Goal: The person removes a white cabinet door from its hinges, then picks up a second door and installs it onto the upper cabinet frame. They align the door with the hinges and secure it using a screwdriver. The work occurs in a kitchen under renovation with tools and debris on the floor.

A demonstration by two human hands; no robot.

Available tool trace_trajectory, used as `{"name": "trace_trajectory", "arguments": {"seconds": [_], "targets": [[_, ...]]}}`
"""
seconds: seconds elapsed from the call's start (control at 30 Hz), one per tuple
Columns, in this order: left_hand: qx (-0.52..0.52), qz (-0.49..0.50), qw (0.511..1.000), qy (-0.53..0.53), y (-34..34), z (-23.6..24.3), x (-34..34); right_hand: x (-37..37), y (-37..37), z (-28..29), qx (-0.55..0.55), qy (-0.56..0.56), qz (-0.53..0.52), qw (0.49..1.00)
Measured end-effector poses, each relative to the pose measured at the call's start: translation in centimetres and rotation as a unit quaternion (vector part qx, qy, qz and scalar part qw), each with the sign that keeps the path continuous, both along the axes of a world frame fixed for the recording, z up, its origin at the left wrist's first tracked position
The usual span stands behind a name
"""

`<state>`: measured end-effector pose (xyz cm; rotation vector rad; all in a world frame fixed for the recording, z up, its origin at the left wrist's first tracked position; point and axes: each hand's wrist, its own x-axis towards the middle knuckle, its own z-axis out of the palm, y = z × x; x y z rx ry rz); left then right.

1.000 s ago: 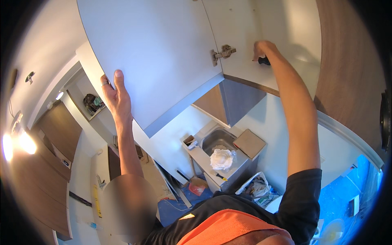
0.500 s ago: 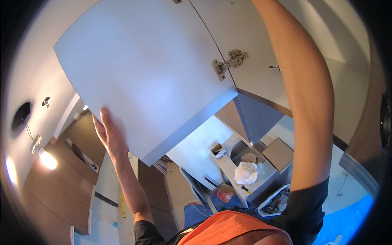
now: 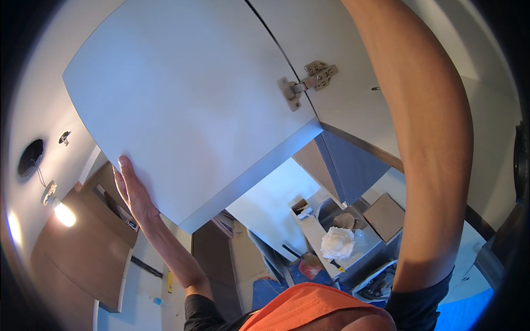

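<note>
A white cabinet door stands swung open overhead. My left hand grips its outer edge near the lower corner, thumb on the inner face and fingers around the edge. A metal hinge joins the door to the cabinet's side panel, and a dark gap shows along the joint. My right forearm reaches up past that panel. The right hand itself lies beyond the top of the picture. A small screw or pin sticks out of the panel beside the forearm.
Lit bulb hangs by wires at left, near a dark ceiling hole. Brown cabinets line the left wall. Below are a sink counter, crumpled white plastic, a cardboard box and a bag.
The door's free edge and my left hand have shifted left and slightly down. The gap at the hinge side looks wider. My right forearm has moved a little to the right.
</note>
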<state>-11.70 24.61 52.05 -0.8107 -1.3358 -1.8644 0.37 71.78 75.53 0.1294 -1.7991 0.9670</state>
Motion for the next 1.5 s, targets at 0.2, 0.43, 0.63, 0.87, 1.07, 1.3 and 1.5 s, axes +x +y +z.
{"name": "trace_trajectory", "arguments": {"seconds": [0.2, 0.43, 0.63, 0.87, 1.07, 1.3, 1.5], "targets": [[0.002, 0.022, 1.0, -0.021, -0.2, 0.2, 0.3, 1.2, -0.3, -1.0, -0.019, -0.028, 0.043, 0.999], [-0.008, 0.012, 0.999, -0.041, -0.1, 0.5, -0.4, 2.3, 0.1, -1.1, -0.026, -0.061, 0.04, 0.997], [-0.006, -0.002, 1.0, -0.003, -0.2, 0.2, -0.4, 3.3, 0.9, -0.4, 0.013, -0.126, 0.081, 0.989], [-0.028, -0.009, 0.999, 0.033, -0.2, 0.1, 0.6, 5.1, -0.6, 0.1, 0.113, -0.181, 0.041, 0.976], [-0.028, -0.023, 0.998, 0.057, 0.0, 0.2, 0.6, 3.3, 1.0, 0.2, 0.07, -0.038, -0.052, 0.995], [-0.041, -0.019, 0.998, 0.048, 0.1, 0.2, 1.2, -2.5, 0.8, 4.4, -0.125, 0.362, -0.385, 0.84], [-0.029, 0.002, 0.999, 0.045, 0.4, 0.2, 1.6, -5.9, -1.5, 4.1, -0.199, 0.232, -0.347, 0.887]]}}
